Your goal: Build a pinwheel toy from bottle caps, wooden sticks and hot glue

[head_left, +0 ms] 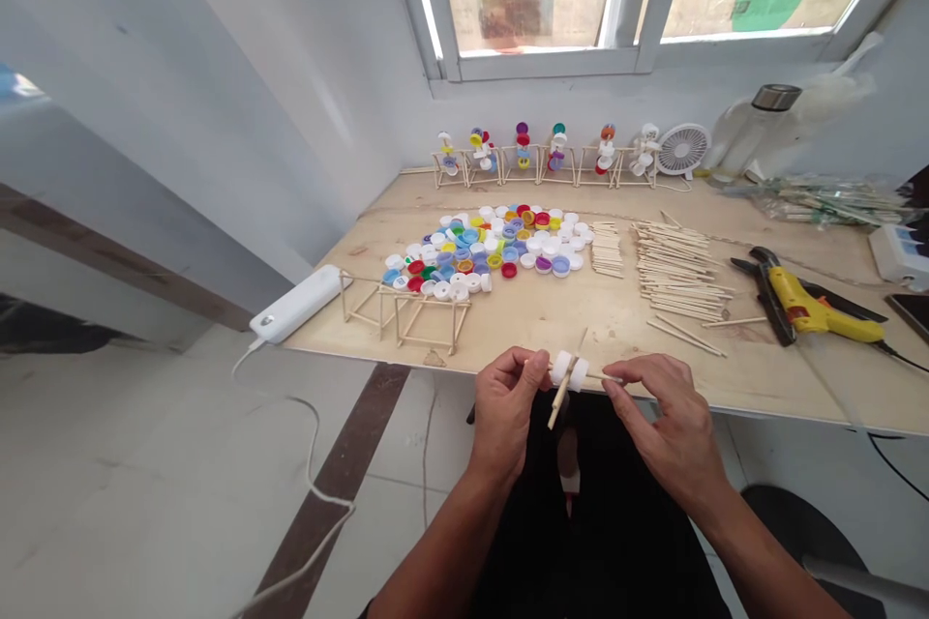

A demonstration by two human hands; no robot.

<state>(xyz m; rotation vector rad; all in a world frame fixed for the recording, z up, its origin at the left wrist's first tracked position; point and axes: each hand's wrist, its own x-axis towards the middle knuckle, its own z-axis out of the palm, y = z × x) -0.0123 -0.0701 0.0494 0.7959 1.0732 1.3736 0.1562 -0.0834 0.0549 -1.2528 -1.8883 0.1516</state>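
In front of the table edge, my left hand (506,411) is closed, thumb against fingers, on one end of a thin wooden stick assembly. Two white bottle caps (569,370) sit side by side at its middle, with further sticks (558,403) crossing between them. My right hand (666,421) pinches the far end of the horizontal wooden stick (599,376) between thumb and forefinger. Beyond my hands lies a heap of coloured bottle caps (500,247). Two square stick frames (428,321) stand at the table's front left.
Piles of loose sticks (678,271) lie right of the caps, beside a yellow glue gun (813,305). Several stick frames with cap wheels (523,160) line the wall near a small fan (683,150). A white power strip (301,303) overhangs the left edge.
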